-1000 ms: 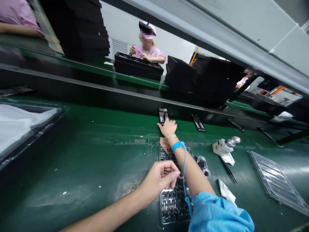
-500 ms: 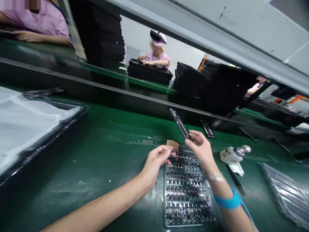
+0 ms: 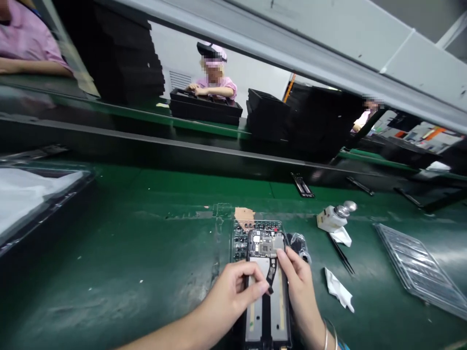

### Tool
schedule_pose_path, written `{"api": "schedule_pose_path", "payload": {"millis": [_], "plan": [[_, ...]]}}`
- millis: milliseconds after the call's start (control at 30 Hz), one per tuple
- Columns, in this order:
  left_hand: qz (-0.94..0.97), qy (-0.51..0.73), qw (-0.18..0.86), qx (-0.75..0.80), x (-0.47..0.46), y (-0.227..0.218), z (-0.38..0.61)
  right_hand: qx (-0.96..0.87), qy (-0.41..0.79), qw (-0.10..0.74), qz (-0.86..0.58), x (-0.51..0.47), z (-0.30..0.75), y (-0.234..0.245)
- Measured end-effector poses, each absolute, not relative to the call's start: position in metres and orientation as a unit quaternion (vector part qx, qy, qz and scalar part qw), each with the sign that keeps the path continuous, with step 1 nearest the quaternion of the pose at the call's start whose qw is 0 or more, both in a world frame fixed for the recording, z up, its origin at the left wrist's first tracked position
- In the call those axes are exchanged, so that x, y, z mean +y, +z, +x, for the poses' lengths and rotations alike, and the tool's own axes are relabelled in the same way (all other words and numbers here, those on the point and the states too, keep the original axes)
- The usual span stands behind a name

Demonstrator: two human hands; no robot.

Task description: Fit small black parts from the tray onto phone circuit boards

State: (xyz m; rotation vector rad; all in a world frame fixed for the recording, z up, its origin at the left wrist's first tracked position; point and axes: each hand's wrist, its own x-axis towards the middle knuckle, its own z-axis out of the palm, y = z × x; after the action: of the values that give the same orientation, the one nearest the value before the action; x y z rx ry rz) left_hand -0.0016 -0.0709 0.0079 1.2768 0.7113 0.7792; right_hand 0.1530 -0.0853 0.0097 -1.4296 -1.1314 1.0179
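Note:
An opened phone (image 3: 260, 321) lies face down in front of me, its circuit board at the top and grey battery area below. My right hand (image 3: 301, 282) grips its right edge, thumb near the board's corner. A black flex cable (image 3: 272, 272) runs down from the board over the battery area. My left hand (image 3: 242, 287) is closed above the phone's left side, thumb and forefinger pinched on a small black part (image 3: 270, 290) beside the cable's lower end. Whether the part belongs to the cable, I cannot tell. Beneath the phone, a clear tray of small parts (image 3: 239, 243) is partly hidden.
A white pump bottle (image 3: 330, 218), tweezers (image 3: 343, 255) and a crumpled wipe (image 3: 337, 289) lie to the right, before clear plastic trays (image 3: 419, 272). A phone part (image 3: 302, 185) lies farther back. White sheeting covers a tray (image 3: 36, 189) at left. A co-worker (image 3: 215, 82) sits across.
My right hand has lowered the phone from upright over the tray to flat in front of me. My left hand has come down from the tray to the phone. The view has shifted.

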Motion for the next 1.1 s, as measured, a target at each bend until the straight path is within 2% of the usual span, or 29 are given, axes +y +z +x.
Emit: {"api": "schedule_pose_path", "payload": {"millis": [200,300,500,633,933,1100], "plan": [[0.567,0.351,0.663,0.34,-0.072,0.016,-0.006,-0.469,0.435,0.526,-0.561,-0.098,0.153,0.006],[0.591,0.38,0.617,0.354,-0.064,0.017,-0.009,-0.474,0.432,0.517,-0.567,-0.099,0.152,0.006],[0.665,0.531,0.392,0.349,-0.045,0.023,-0.02,-0.439,0.51,0.533,-0.513,-0.098,0.138,0.008],[0.722,0.574,0.234,0.309,-0.04,0.025,-0.027,-0.395,0.564,0.53,-0.495,-0.1,0.135,0.005],[0.823,0.532,-0.033,0.197,-0.029,0.013,-0.029,-0.391,0.582,0.511,-0.497,-0.102,0.132,0.006],[0.871,0.453,-0.089,0.166,-0.031,0.018,-0.035,-0.433,0.576,0.477,-0.503,-0.102,0.135,0.008]]}}
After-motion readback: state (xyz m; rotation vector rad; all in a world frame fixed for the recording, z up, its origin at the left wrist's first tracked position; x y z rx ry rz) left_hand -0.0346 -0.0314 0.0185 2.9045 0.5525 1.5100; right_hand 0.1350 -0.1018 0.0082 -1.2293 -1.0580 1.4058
